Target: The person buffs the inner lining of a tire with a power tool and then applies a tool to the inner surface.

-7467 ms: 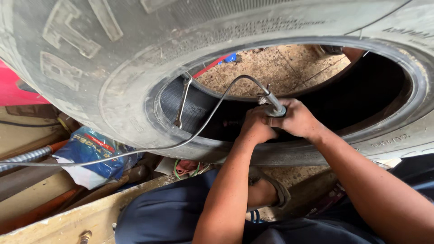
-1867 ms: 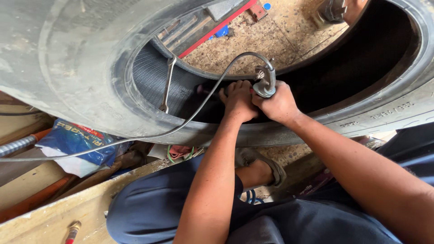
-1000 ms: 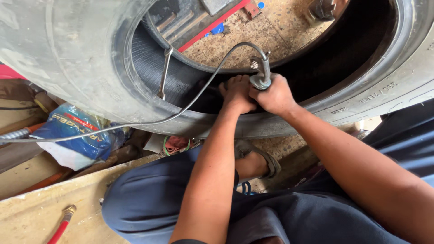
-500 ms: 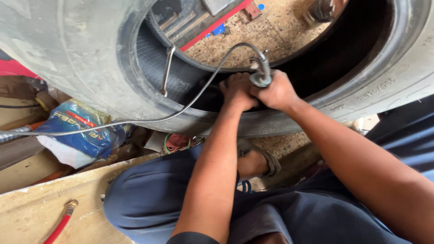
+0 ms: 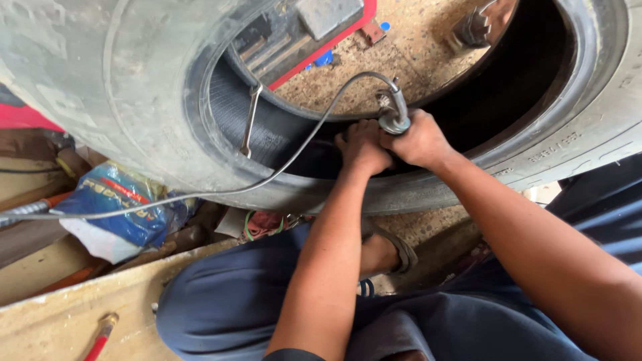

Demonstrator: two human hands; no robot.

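Head view: both hands work inside the large worn black rubber tyre (image 5: 100,93), at its lower bead. The right hand (image 5: 418,140) is clenched around a grey metal hose-fed tool (image 5: 394,117). The left hand (image 5: 361,148), fingers curled, presses just beside it. A blue plastic bag (image 5: 117,210) lies below.

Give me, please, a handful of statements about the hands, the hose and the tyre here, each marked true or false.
1. Both hands are inside the opening of the large tyre. True.
2. The right hand grips the metal fitting at the end of the grey hose. True.
3. The left hand rests on the blue bag. False: it is pressed against the tyre's inner edge, beside the right hand.
4. The hose runs off to the right edge of the picture. False: it trails away to the left.
5. A bent metal tool hangs on the tyre's inner rim. True.
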